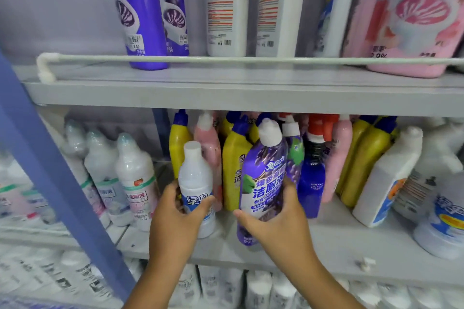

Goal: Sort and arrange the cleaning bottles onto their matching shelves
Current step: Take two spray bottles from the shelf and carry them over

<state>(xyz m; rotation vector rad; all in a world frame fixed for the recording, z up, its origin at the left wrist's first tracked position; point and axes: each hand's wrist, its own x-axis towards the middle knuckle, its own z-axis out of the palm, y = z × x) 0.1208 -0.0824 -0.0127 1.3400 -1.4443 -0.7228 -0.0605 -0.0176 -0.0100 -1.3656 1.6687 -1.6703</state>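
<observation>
While the middle shelf [326, 241] stays a jumble of yellow, pink and blue bottles — sorting looks barely begun — the right hand [273, 218] grasps a purple bottle [266, 178] near its front edge, and the left hand [175, 211] clasps a smaller white bottle [197, 183] beside it.

Blue upright post [57, 183], perhaps shelving frame.

Two shelves stack one above the other. On the upper shelf [226, 93] tall bottles [227, 7] stand in a row behind a rail [226, 59]. On the lower shelf [339, 241] a crowd of bottles [364, 158] leans at the back — in front of them, near the edge, two bottles side by side, the small bottle [197, 183] left of the grape bottle [263, 183].
</observation>
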